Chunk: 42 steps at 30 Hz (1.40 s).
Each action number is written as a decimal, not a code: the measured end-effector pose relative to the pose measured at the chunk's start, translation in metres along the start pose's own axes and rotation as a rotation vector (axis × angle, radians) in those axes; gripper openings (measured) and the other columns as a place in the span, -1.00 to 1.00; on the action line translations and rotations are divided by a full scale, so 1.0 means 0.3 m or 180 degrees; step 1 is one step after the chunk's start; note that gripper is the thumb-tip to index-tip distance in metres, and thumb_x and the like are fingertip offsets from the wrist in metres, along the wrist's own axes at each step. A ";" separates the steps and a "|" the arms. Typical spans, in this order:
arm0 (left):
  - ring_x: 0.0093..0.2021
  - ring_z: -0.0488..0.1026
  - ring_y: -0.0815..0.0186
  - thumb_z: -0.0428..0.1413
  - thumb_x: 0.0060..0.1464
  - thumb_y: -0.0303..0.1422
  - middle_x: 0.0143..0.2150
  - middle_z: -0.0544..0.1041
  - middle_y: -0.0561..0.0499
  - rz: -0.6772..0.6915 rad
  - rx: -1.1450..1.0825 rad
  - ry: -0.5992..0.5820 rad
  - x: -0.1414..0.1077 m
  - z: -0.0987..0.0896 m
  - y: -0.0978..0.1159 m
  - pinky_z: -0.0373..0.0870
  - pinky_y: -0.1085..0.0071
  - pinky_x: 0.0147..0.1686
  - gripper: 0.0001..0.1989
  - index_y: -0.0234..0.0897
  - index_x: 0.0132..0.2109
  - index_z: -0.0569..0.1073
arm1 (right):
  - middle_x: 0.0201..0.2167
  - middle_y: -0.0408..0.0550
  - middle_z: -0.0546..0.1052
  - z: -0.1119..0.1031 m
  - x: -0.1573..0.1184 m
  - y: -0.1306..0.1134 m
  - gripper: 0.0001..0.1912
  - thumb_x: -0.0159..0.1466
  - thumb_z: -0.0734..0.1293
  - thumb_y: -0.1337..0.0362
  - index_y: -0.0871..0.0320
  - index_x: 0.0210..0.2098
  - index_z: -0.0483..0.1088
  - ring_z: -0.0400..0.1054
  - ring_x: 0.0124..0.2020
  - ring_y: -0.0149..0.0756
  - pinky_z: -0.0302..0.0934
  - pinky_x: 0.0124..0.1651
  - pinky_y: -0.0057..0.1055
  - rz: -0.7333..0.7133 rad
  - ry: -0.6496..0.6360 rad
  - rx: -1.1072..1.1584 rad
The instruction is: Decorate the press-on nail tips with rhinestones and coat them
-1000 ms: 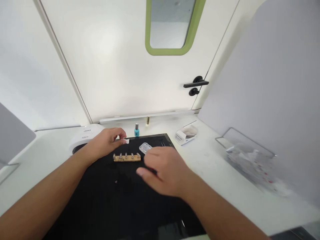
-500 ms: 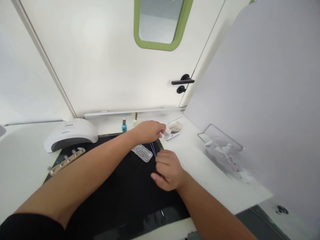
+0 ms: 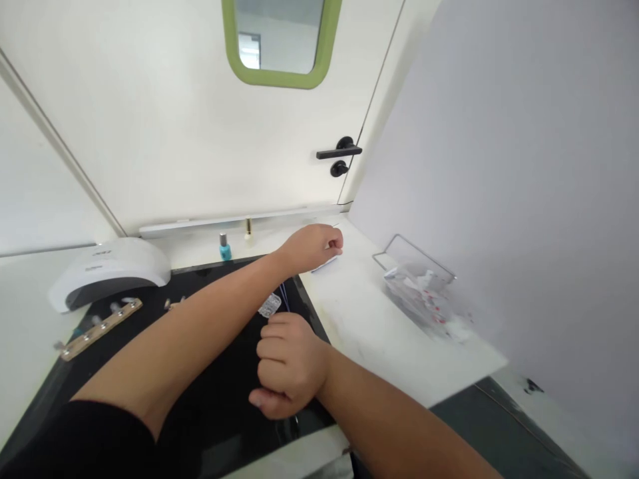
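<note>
The left hand [image 3: 329,241] appeared to have finished reaching across the black mat [image 3: 214,402]; whether anything remained to lift or release could not be told. Its grip curled nearly closed, contents hidden, a white item [image 3: 325,265] just beside it at six o'clock on the tabletop [image 3: 379,326]. The right hand [image 3: 289,364] made a fist, contents hidden, the clear tray [image 3: 270,305] near its eleven o'clock.

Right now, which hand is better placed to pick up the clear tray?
Probably your right hand: it is curled nearer the clear tray, while your left hand stretches past the black mat.
</note>
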State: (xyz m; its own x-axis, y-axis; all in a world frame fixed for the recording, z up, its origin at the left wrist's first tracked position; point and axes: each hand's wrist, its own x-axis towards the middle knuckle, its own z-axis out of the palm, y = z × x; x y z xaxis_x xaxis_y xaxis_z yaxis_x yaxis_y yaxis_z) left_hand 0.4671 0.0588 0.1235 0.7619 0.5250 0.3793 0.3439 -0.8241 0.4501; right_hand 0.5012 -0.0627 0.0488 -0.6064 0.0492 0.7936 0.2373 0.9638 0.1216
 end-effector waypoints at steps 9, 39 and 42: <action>-0.14 0.46 0.35 0.03 0.27 -0.37 -0.11 0.53 0.01 0.0357 -0.0576 0.0093 0.134 0.172 0.213 0.42 0.42 -0.10 -0.83 -0.24 -0.14 0.52 | -0.63 -0.26 -0.10 -0.046 0.065 -0.054 -0.51 0.29 0.14 0.25 0.11 -0.75 -0.03 -0.25 -0.60 -0.39 -0.31 -0.46 -0.32 -0.0290 0.0990 -0.0102; -0.51 0.18 0.40 0.02 0.10 -0.13 -0.52 0.20 0.17 -0.2774 0.0370 0.0737 -0.936 -0.394 -0.024 0.10 0.45 -0.46 -0.75 -0.22 -0.33 0.22 | -0.52 -0.09 0.44 -0.055 -0.040 0.199 -0.75 0.15 0.32 0.05 0.13 -0.41 0.36 0.32 -0.42 -0.22 0.16 -0.36 -0.33 0.3356 -0.0555 -0.0641; -0.41 0.32 0.33 0.09 0.04 -0.18 -0.40 0.36 0.12 -0.3056 0.0401 0.0647 -0.937 -0.341 -0.057 0.23 0.41 -0.37 -0.67 -0.24 -0.08 0.33 | -0.41 -0.01 0.49 -0.035 -0.042 0.198 -0.68 0.15 0.33 -0.01 0.13 -0.34 0.38 0.35 -0.27 -0.11 0.20 -0.21 -0.23 0.3398 -0.0970 -0.0757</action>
State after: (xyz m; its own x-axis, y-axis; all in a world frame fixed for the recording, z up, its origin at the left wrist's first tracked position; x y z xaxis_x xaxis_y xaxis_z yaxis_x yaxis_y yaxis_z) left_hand 0.1908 -0.0530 0.0920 0.0245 0.9991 0.0354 0.8313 -0.0400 0.5543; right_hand 0.5310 -0.0090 0.0522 -0.1594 0.9089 0.3854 0.8622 0.3183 -0.3941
